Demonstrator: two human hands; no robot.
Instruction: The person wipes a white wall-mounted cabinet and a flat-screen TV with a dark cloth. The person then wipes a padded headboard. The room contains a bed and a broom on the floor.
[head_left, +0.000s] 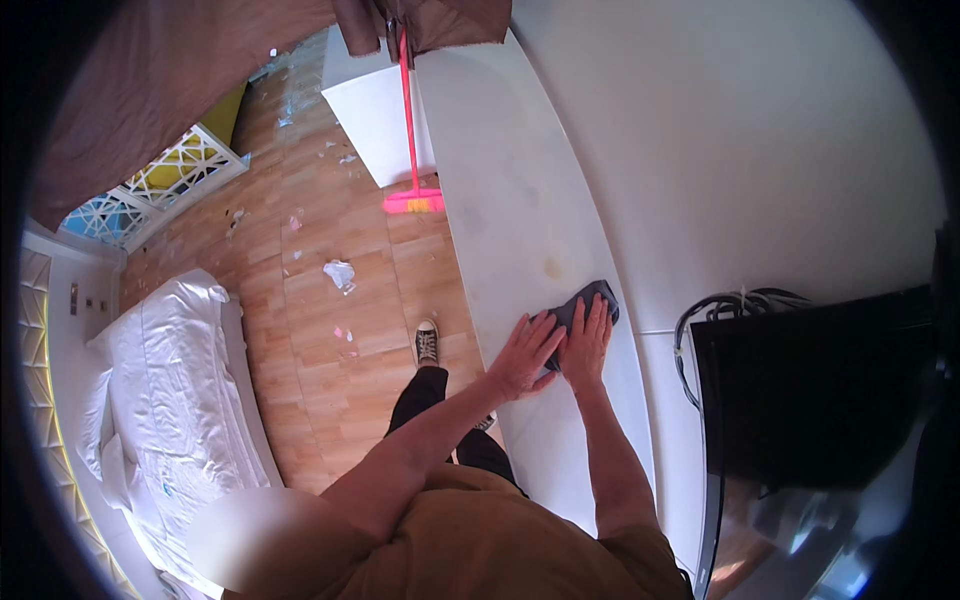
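A folded dark grey cloth (613, 304) lies on the long white countertop (510, 187), close to its wall side. My right hand (585, 345) presses down flat on the cloth, its fingers stretched towards the far end. Beside it, my left hand (525, 356) rests its spread fingers on the cloth's left part, with its thumb pointing towards my right wrist. Both palms face down and hide much of the cloth. A faint yellowish stain (553, 268) marks the surface just beyond the cloth.
A pink broom (411, 135) leans upright by a white cabinet (371, 112). Paper scraps (340, 275) litter the wood-look floor (352, 225). A bed with white bedding (176, 390) stands left. On the right are a black television (810, 397) and coiled cables (739, 302). Brown curtains (195, 67) hang beyond.
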